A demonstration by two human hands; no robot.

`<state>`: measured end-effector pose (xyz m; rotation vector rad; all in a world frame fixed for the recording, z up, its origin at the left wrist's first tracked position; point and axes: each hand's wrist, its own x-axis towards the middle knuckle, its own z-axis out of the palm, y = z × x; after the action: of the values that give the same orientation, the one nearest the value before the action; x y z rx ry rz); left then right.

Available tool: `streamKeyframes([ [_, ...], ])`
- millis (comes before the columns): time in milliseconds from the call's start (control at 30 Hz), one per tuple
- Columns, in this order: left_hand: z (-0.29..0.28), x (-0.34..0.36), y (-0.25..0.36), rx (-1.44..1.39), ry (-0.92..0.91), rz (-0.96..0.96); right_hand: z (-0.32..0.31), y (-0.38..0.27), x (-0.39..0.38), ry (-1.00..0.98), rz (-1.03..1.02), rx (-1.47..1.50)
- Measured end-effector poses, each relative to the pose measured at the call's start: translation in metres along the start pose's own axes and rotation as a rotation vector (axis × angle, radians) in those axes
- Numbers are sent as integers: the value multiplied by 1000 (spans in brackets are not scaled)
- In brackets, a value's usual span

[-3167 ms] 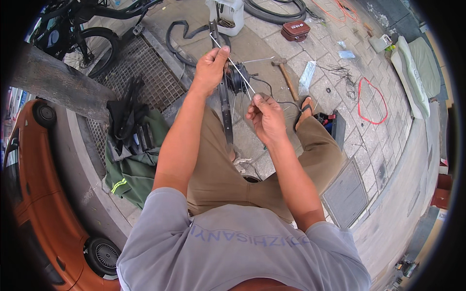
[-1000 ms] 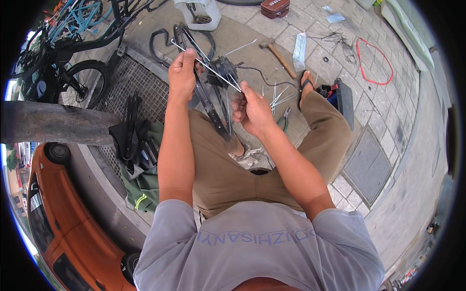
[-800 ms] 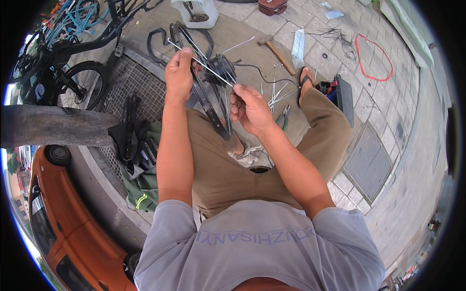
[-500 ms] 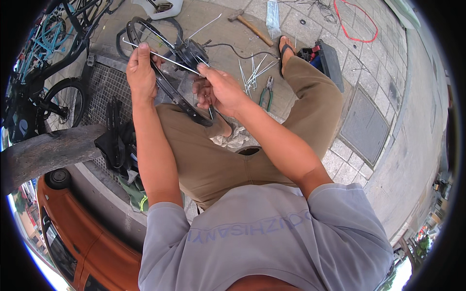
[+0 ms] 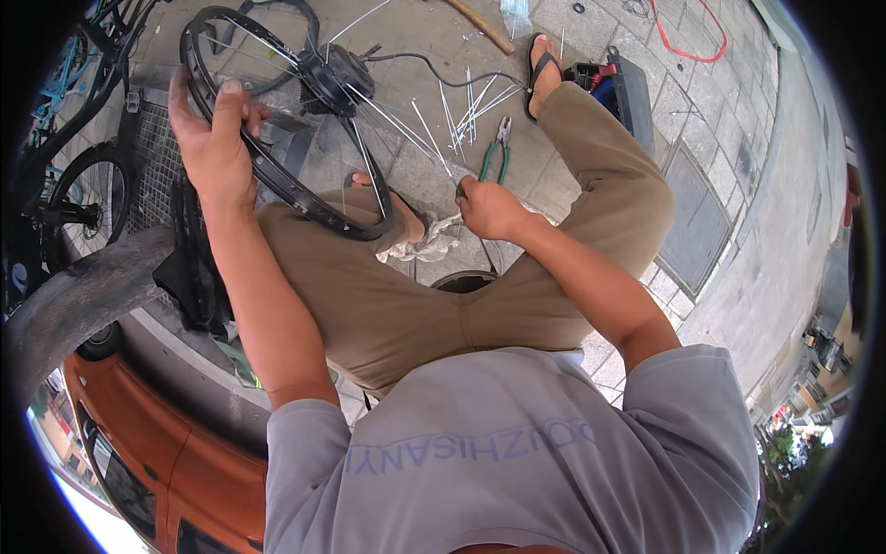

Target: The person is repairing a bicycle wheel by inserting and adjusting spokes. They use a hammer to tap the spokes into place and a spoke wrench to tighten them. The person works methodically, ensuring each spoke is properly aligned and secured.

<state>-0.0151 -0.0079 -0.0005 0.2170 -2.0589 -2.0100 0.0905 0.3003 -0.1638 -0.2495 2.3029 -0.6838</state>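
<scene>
With left hand (image 5: 217, 148), gripping wheel rim (image 5: 280, 181) at ten o'clock; with right hand (image 5: 489, 205), pinching a spoke (image 5: 432, 138); with lacing to hub (image 5: 338, 78) seemingly partial, loose spokes (image 5: 472, 118) left at twelve.

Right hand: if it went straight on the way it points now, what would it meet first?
Past the spokes in its grip, the right hand would probably meet the dark wheel hub first, up and to the left; depth is unclear, so it might pass above.

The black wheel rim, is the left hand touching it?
Touching. The head view shows the left hand wrapped around the black wheel rim, which passes through its grip.
</scene>
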Motion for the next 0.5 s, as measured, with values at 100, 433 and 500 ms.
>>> streamKeyframes([
  [100, 5, 1, 4, 24, 46, -47, 36, 27, 40, -250, 127, -92],
  [433, 0, 10, 1, -19, 1, -57, 104, 108, 145, -155, 292, -202],
  [500, -3, 8, 2, -8, 13, -53, 85, 114, 162, 4, 401, -97],
])
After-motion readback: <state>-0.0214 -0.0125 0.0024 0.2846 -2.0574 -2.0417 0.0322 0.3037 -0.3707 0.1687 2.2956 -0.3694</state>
